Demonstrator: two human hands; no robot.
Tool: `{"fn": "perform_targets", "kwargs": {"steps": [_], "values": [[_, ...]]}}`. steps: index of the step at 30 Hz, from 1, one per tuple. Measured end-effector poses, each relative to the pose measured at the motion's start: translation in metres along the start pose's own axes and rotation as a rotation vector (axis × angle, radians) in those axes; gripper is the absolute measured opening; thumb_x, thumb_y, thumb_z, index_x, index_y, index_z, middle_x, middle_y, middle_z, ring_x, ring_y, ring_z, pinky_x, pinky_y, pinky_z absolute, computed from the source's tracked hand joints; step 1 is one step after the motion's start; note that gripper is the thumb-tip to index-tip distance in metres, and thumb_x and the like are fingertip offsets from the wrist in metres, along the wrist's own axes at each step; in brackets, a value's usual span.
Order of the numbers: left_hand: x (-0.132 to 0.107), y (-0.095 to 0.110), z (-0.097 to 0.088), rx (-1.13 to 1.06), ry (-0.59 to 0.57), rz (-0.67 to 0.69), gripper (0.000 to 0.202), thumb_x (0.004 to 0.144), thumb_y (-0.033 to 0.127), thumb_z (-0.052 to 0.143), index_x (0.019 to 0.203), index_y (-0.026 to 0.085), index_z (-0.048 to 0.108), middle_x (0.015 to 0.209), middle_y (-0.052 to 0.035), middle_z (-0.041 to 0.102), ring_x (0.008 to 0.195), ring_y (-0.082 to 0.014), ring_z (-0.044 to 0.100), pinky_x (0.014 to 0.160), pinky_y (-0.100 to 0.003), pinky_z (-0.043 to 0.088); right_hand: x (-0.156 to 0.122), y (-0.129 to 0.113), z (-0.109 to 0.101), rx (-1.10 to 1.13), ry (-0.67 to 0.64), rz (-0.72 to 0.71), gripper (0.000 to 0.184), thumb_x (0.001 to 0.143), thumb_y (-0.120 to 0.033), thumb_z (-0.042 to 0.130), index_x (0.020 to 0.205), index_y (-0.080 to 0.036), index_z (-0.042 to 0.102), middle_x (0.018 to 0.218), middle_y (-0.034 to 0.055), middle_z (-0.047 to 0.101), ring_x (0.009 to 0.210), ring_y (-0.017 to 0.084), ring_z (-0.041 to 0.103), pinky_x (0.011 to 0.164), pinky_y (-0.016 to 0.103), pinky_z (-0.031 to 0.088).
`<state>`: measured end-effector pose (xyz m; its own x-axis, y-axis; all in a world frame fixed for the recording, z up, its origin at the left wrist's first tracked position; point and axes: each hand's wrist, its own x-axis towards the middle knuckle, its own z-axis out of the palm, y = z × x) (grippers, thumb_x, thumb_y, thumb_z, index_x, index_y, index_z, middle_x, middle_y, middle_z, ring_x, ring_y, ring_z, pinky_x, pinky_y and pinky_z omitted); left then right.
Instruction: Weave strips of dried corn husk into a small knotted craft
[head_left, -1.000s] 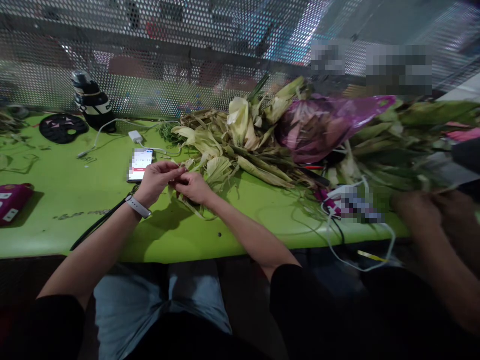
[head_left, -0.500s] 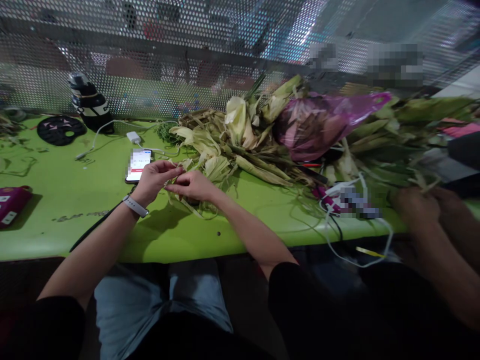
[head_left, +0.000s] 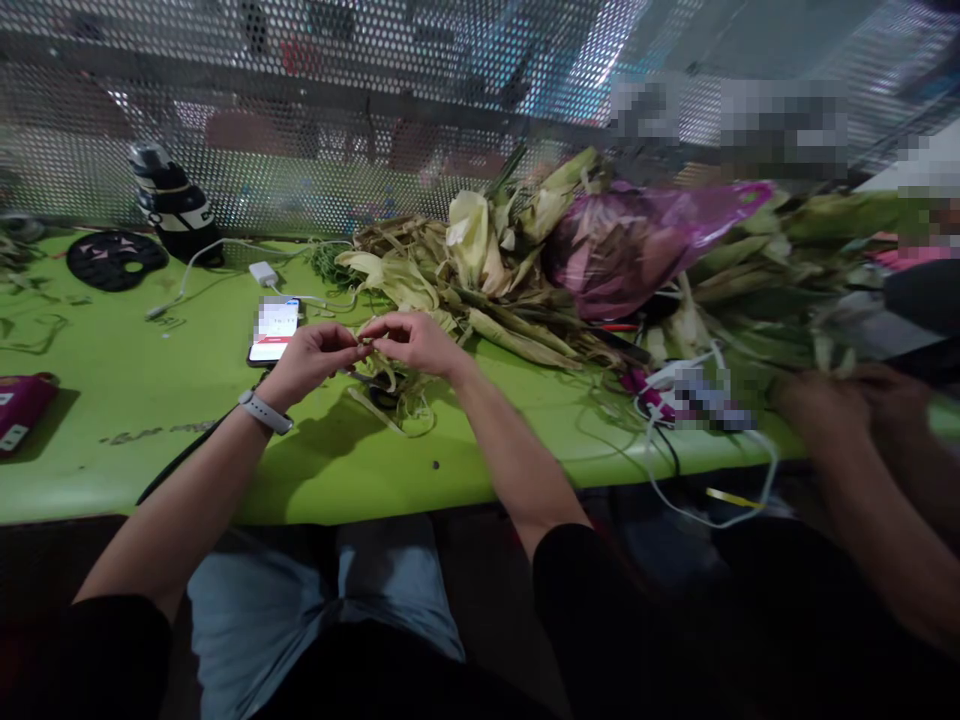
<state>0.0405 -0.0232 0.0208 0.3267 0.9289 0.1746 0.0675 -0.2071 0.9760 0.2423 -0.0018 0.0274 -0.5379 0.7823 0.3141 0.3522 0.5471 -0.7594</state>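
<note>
My left hand [head_left: 311, 357], with a white watch on its wrist, and my right hand [head_left: 417, 342] meet fingertip to fingertip just above the green table [head_left: 150, 420]. Both pinch a thin strip of corn husk [head_left: 390, 385] that hangs down and curls onto the table below them. A big pile of corn husks [head_left: 465, 270] lies right behind my hands.
A lit phone [head_left: 274, 328] on a white charger cable lies left of my hands. A purple plastic bag [head_left: 637, 245] rests on the pile. Another person's hands [head_left: 847, 400] work at the right. A black bottle [head_left: 176, 205] stands by the perforated metal screen.
Both hands have lifted slightly off the table and moved toward the pile, drawing the husk strip up with them. The view has shifted a little.
</note>
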Motion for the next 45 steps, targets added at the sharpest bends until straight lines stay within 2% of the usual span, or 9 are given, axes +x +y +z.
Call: {"fn": "perform_targets", "kwargs": {"steps": [5,10,18,23,29,34,37,42,45], "values": [[0.000,0.001,-0.001,-0.004,0.004,0.007,0.023,0.066,0.031,0.080,0.070,0.014,0.064,0.064,-0.0019,0.066,0.056,-0.0091,0.059,0.053,-0.020,0.048,0.001,-0.004,-0.003,-0.130,0.102,-0.126,0.016,0.083,-0.023,0.060,0.091,-0.018,0.073,0.090,0.0056,0.071,0.082,0.016,0.063,0.077,0.030,0.048],[0.001,-0.002,-0.003,0.009,0.003,0.004,0.025,0.066,0.033,0.079,0.070,0.013,0.065,0.068,-0.0034,0.067,0.058,-0.0094,0.059,0.056,-0.021,0.047,0.000,-0.006,0.000,-0.199,0.156,-0.145,0.015,0.084,-0.020,0.060,0.089,-0.019,0.073,0.088,0.0048,0.071,0.083,0.016,0.064,0.078,0.031,0.049],[-0.001,0.001,-0.001,-0.006,-0.020,-0.014,0.025,0.075,0.040,0.072,0.079,0.015,0.069,0.067,-0.0016,0.064,0.052,-0.0065,0.049,0.048,-0.020,0.036,-0.001,-0.005,0.000,-0.221,0.166,-0.137,0.017,0.083,-0.022,0.060,0.093,-0.018,0.074,0.093,0.0060,0.071,0.077,0.015,0.063,0.067,0.028,0.048],[0.001,0.000,-0.004,0.026,-0.001,-0.028,0.029,0.077,0.044,0.069,0.072,0.015,0.066,0.053,0.0027,0.051,0.045,-0.0054,0.039,0.044,-0.020,0.028,-0.002,-0.009,0.002,-0.207,0.137,-0.105,0.018,0.084,-0.024,0.059,0.094,-0.019,0.073,0.092,0.0047,0.072,0.079,0.016,0.064,0.071,0.029,0.049],[0.004,-0.002,-0.009,0.095,-0.089,-0.074,0.033,0.076,0.047,0.069,0.070,0.015,0.063,0.052,0.0034,0.049,0.046,-0.0051,0.038,0.044,-0.019,0.027,-0.001,-0.009,0.002,-0.270,0.111,-0.092,0.014,0.084,-0.021,0.060,0.090,-0.018,0.071,0.091,0.0052,0.072,0.083,0.017,0.064,0.078,0.032,0.048],[0.004,-0.006,-0.010,-0.048,-0.043,-0.111,0.030,0.077,0.044,0.069,0.076,0.015,0.066,0.068,-0.0027,0.065,0.053,-0.0068,0.052,0.052,-0.020,0.041,-0.002,-0.012,0.001,-0.231,0.220,-0.093,0.023,0.083,-0.021,0.058,0.104,-0.016,0.066,0.107,0.0079,0.066,0.075,0.013,0.061,0.073,0.029,0.050],[0.008,-0.008,-0.012,-0.216,0.052,-0.133,0.028,0.076,0.042,0.071,0.078,0.014,0.067,0.068,-0.0026,0.066,0.056,-0.0075,0.057,0.055,-0.019,0.045,-0.004,-0.016,0.001,-0.199,0.340,-0.090,0.018,0.082,-0.023,0.056,0.096,-0.015,0.065,0.099,0.0071,0.065,0.069,0.012,0.056,0.070,0.028,0.049],[0.015,-0.006,-0.020,-0.490,0.140,-0.232,0.020,0.080,0.035,0.067,0.082,0.015,0.066,0.071,-0.0036,0.068,0.062,-0.0097,0.064,0.053,-0.018,0.050,-0.005,-0.021,0.005,-0.165,0.139,0.023,0.015,0.079,-0.027,0.058,0.081,-0.015,0.067,0.079,0.0037,0.066,0.064,0.012,0.053,0.064,0.027,0.044],[0.016,-0.004,-0.021,-0.551,0.187,-0.253,0.012,0.081,0.027,0.066,0.085,0.015,0.064,0.080,-0.0052,0.071,0.071,-0.0116,0.068,0.056,-0.018,0.053,-0.003,-0.022,0.012,-0.128,0.122,0.088,0.018,0.081,-0.029,0.057,0.076,-0.014,0.066,0.073,0.0036,0.065,0.064,0.012,0.053,0.063,0.027,0.043]]}}
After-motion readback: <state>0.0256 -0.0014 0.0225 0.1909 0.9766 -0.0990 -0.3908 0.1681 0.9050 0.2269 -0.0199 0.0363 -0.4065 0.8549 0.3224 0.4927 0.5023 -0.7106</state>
